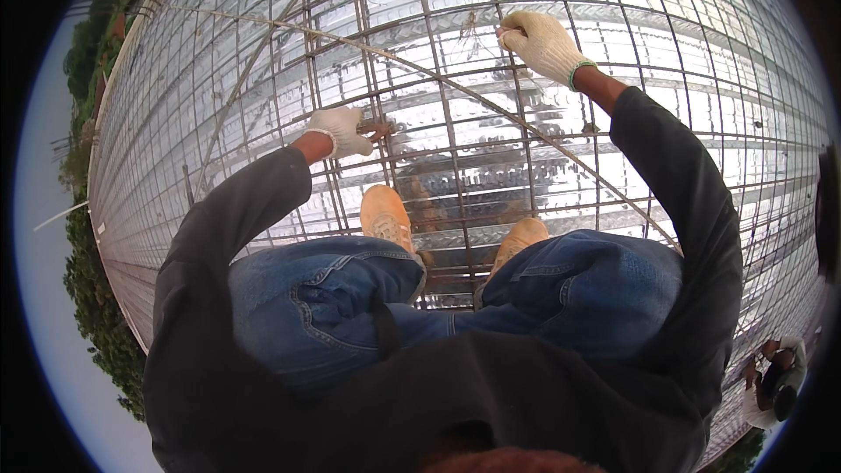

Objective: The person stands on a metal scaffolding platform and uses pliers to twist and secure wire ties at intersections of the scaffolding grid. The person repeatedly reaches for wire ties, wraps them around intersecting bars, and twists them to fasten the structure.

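Corrugated metal decking (543,136): bright, glossy, ribbed sheet. Steel rebar mesh (455,79) over it: dull, rusty brown, rough. Left hand (340,130) and right hand (543,42) in knitted cotton gloves, off-white, matt, coarse weave. Sleeves (674,184) of dark matt cloth. Jeans (324,298): blue denim, faded. Shoes (385,215): tan, matt, suede-like.

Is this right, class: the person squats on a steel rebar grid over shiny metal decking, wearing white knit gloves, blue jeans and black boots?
Not quite. The head view shows the shoes are orange-tan, not black. The rest holds: the person squats on the rebar grid over the shiny metal decking, in blue jeans, with white knit gloves on the left hand and right hand.
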A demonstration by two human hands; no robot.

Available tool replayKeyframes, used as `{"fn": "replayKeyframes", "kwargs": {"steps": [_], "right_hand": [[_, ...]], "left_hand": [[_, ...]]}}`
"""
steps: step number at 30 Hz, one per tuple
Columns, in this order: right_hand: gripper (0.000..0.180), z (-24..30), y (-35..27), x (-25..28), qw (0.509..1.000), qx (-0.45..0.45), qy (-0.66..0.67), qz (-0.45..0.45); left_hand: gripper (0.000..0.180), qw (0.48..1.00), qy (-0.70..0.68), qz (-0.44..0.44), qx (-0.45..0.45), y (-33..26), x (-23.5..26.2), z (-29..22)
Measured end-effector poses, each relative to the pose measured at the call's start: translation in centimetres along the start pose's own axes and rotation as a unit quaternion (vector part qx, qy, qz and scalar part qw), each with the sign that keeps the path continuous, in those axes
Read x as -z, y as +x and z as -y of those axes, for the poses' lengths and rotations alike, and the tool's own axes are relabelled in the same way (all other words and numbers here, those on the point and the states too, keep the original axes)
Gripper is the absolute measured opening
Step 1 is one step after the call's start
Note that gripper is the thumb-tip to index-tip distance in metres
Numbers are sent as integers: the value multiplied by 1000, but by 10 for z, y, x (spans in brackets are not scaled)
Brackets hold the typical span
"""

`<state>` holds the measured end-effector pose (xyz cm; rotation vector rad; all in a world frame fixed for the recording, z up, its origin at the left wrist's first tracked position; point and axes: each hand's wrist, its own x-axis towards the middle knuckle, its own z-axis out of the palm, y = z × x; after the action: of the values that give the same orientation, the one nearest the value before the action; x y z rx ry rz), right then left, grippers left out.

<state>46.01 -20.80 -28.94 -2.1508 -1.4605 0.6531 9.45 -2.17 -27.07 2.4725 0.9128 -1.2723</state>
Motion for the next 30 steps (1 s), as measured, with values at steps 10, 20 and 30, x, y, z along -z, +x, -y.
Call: {"fn": "replayKeyframes", "kwargs": {"steps": [10,20,30], "right_hand": [[42,33,30,-73,977,-15,-213,-3],[38,97,-36,-41,993,22,108,38],[37,55,-70,-30,986,148,-65,30]], "left_hand": [[79,872,-463,-133,-89,17,38,-36],[63,657,-720,-70,-211,22,74,-69],[72,758,-605,-96,-224,-9,70,-90]]}}
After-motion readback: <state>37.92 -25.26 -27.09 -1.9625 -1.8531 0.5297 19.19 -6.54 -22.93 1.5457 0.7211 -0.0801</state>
